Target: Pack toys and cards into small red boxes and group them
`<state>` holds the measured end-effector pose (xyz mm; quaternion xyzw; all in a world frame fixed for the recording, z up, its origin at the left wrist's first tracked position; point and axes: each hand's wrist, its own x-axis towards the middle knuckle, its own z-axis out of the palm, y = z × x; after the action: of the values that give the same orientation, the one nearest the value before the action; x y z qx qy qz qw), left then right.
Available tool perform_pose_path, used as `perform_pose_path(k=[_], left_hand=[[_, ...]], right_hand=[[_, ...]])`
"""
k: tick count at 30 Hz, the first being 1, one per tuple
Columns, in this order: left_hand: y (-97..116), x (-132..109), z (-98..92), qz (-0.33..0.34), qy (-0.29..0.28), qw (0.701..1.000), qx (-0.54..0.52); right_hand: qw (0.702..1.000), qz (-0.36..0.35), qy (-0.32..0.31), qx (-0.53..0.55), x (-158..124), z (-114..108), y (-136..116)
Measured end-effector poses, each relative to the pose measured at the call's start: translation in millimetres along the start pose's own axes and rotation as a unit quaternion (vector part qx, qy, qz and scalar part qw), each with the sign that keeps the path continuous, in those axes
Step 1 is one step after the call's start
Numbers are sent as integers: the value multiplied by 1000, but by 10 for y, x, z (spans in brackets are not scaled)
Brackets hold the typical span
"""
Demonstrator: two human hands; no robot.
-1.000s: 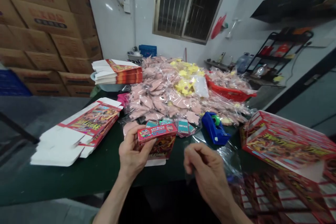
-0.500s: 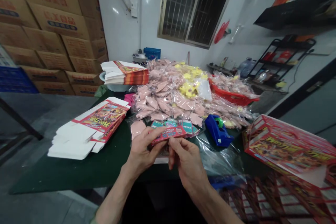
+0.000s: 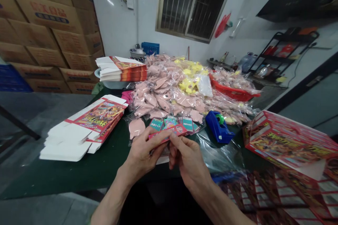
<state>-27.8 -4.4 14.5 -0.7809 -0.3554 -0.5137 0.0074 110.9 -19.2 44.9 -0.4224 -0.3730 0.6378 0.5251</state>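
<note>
Between my hands, above the near edge of the table, is a small flat red box (image 3: 180, 130) with printed lettering. My left hand (image 3: 145, 149) grips its left part, fingers across the top and thumb below. At its near right edge my right hand (image 3: 188, 156) pinches with thumb and forefinger, the other fingers curled; the exact contact is partly hidden. Just beyond lie teal printed cards (image 3: 187, 123) and a bagged pink piggy-shaped piece (image 3: 136, 127). Right of the cards stands a blue tape dispenser (image 3: 218, 128) with a green roll.
A heap of bagged pink pieces (image 3: 158, 95) and yellow pieces (image 3: 191, 85) covers the table's back. Flattened printed cartons (image 3: 102, 114) lie at left, with another stack (image 3: 133, 73) behind. Red printed boxes (image 3: 290, 140) stand at right, near a red basket (image 3: 235, 93).
The view has shifted slightly, so the boxes at left sit farther left. Both hands keep hold of the small red box, whose top face now shows at a slightly different tilt.
</note>
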Motion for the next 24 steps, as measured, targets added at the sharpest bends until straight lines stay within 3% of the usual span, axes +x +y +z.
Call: perform_pose_path(k=[4, 10, 16, 19, 24], left_hand=[[-7, 68, -30, 16, -20, 1000, -17], [-52, 122, -39, 8, -12, 997, -78], [-36, 128, -57, 2, -14, 996, -93], [-33, 161, 13, 3, 30, 996, -86], [-68, 158, 84, -57, 115, 990, -55]], right_hand=[[999, 43, -13, -8, 17, -24, -48], [992, 60, -100, 44, 53, -154, -34], [998, 47, -31, 5, 81, -146, 184], [995, 99, 18, 0, 134, -132, 475], [988, 153, -6, -19, 176, -263, 714]])
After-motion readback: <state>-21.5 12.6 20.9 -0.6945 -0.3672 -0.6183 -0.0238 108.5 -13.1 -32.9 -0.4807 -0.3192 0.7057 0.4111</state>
